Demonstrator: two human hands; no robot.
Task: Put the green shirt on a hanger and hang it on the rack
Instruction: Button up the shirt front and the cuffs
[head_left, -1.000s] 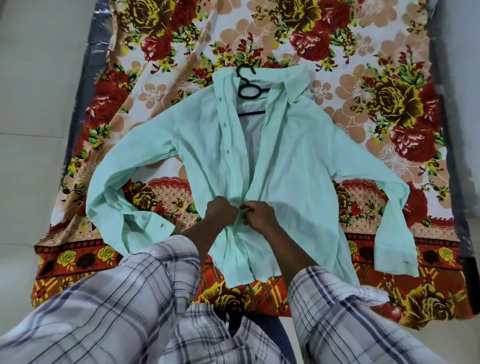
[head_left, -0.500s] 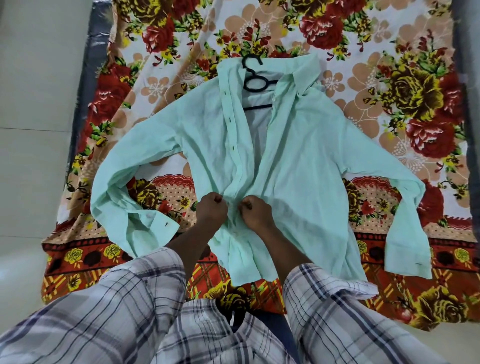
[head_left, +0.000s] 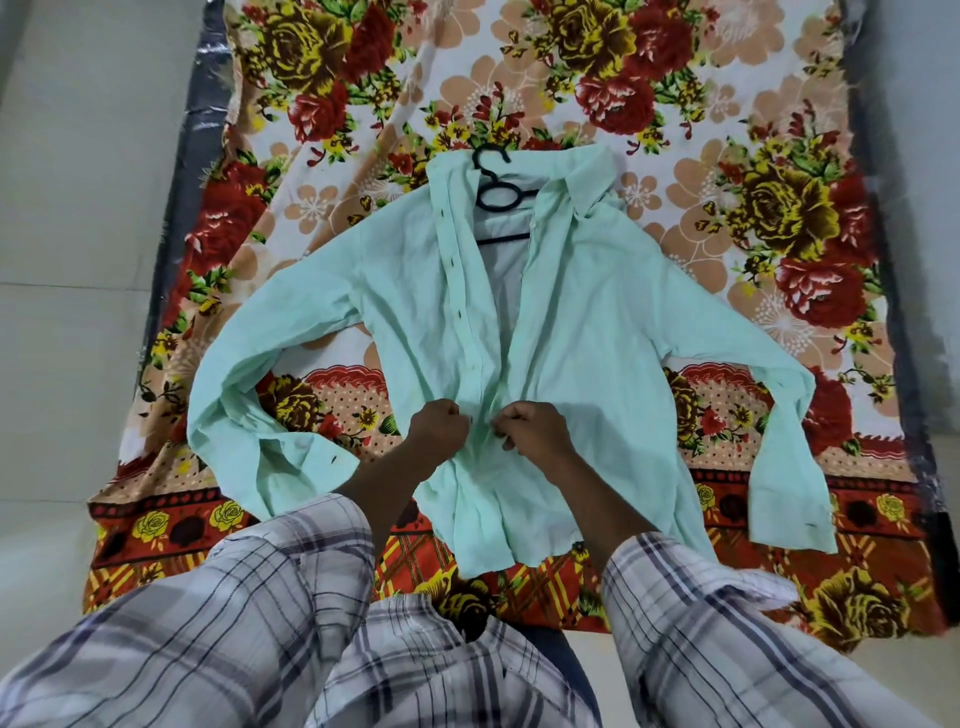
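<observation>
A pale green shirt (head_left: 597, 332) lies flat on a flowered bedsheet, front up, sleeves spread to both sides. A black hanger (head_left: 498, 195) sits inside it, with the hook poking out past the collar and the bar showing in the open neck. My left hand (head_left: 436, 426) pinches the left front edge of the shirt near a button. My right hand (head_left: 532, 423) pinches the right front edge beside it. The two hands are close together at the lower middle of the placket. The upper part of the front stays open.
The flowered bedsheet (head_left: 779, 156) covers a mattress with a dark edge (head_left: 192, 208) on the left and right. Pale floor tiles (head_left: 67, 260) lie to the left. My plaid sleeves fill the bottom of the view. No rack is in view.
Both hands stay at the same spot on the shirt front, working the fabric slightly. The view has tilted a little; the shirt and hanger have not moved.
</observation>
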